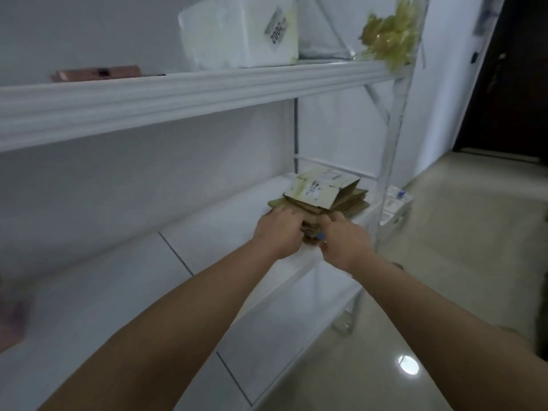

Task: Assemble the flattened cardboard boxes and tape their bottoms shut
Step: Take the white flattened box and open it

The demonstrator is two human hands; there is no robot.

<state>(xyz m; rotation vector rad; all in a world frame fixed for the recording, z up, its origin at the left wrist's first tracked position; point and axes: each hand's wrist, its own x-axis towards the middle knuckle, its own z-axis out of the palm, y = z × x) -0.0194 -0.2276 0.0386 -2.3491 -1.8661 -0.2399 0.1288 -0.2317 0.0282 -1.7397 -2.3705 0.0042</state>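
A stack of flattened brown cardboard boxes (344,203) lies at the right end of the white middle shelf (207,244). A folded box with a white label (317,191) sits askew on top of it. Both arms reach forward to the stack's near edge. My left hand (278,232) has its fingers curled over the stack's near left corner. My right hand (344,241) grips the near right side, and a small blue object (319,236) shows at its thumb. The picture is blurred, so the exact finger hold is unclear.
A white wrapped package (237,31) and a yellowish crumpled bundle (388,34) sit on the upper shelf (178,93), with a flat pinkish item (98,73) to the left. White upright posts (391,149) frame the rack's right end. White packages (396,203) lie beyond on the glossy floor (444,262). A dark doorway (510,84) stands far right.
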